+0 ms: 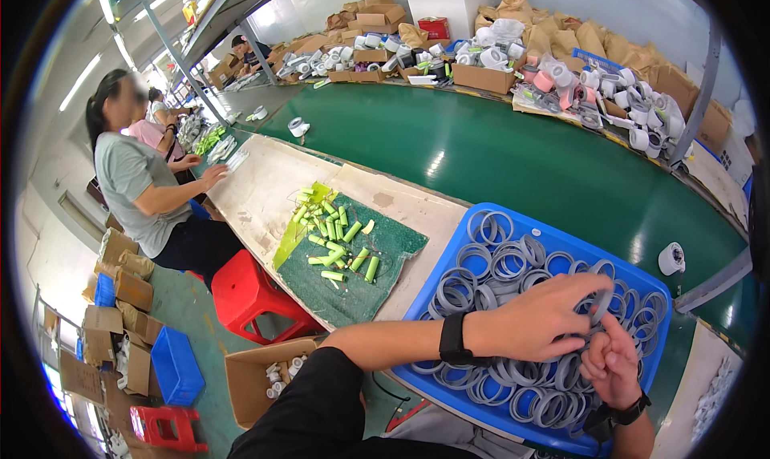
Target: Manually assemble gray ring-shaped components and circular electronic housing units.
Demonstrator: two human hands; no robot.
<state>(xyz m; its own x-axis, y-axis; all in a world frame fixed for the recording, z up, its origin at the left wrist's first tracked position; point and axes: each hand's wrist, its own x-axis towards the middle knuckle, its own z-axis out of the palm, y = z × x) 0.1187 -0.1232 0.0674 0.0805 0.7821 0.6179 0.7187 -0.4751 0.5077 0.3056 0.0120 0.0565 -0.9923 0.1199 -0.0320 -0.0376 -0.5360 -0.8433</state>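
Observation:
Many thin grey plastic rings (507, 262) lie heaped in a blue tray (411, 319) at the table's near right. Over the heap, my left hand (533, 319) is closed on one grey ring (602, 300), which stands on edge at its fingertips. My right hand (613, 364) meets the lower edge of the same ring with its index finger, the other fingers curled; its thumb is hard to make out. Both wrists wear dark bands. To the left of the tray, several light-green cylindrical cells (353, 231) lie scattered on a dark green mat (369, 295).
A green conveyor belt (377, 138) runs behind the table, with a white round part (671, 258) on it. Boxes of white and pink parts (561, 86) line its far side. Co-workers (152, 178) work at the left, near a red stool (253, 295). A cardboard box (241, 383) stands below.

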